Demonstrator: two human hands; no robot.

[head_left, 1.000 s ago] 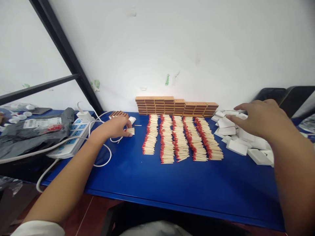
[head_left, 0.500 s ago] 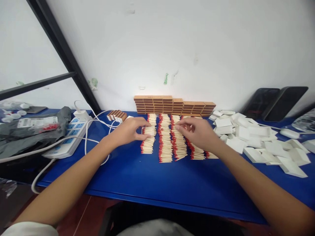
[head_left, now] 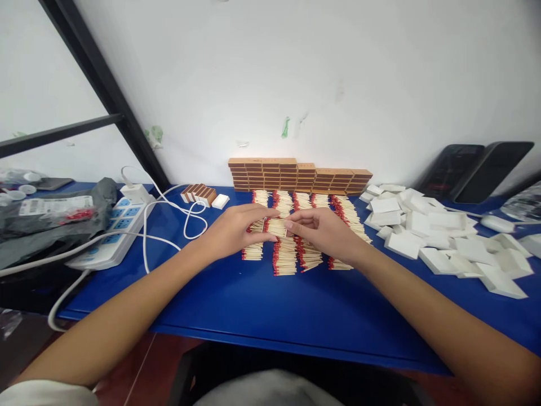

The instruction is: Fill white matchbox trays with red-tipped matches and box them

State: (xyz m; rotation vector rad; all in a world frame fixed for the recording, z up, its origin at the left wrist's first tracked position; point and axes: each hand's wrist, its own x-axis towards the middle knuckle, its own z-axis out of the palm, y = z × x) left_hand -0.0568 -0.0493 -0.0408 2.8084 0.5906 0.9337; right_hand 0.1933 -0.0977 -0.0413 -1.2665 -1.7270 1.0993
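Note:
My left hand [head_left: 236, 228] grips a small white matchbox tray [head_left: 275, 227] filled with red-tipped matches, its thumb in front and fingers behind. The tray is held above the rows of matches. My right hand [head_left: 319, 228] meets the tray's right end, thumb and fingers pinched together; what lies between the fingertips is too small to make out. Beneath and around both hands, several rows of loose matches [head_left: 285, 262] lie on the blue table [head_left: 253, 304], heads mostly to the left. The hands hide parts of these rows.
Stacked brown matchboxes [head_left: 262, 175] line the wall. White empty trays [head_left: 439, 225] are heaped on the right, near two dark phone-like slabs [head_left: 486, 169]. At left are more matchboxes [head_left: 200, 194], a single white tray [head_left: 220, 201], a power strip [head_left: 114, 234] with white cables, and a grey plastic bag [head_left: 51, 217].
My left hand has carried the tray a little to the right. My right hand has shifted left from the matches to the tray's end. The view has tilted slightly.

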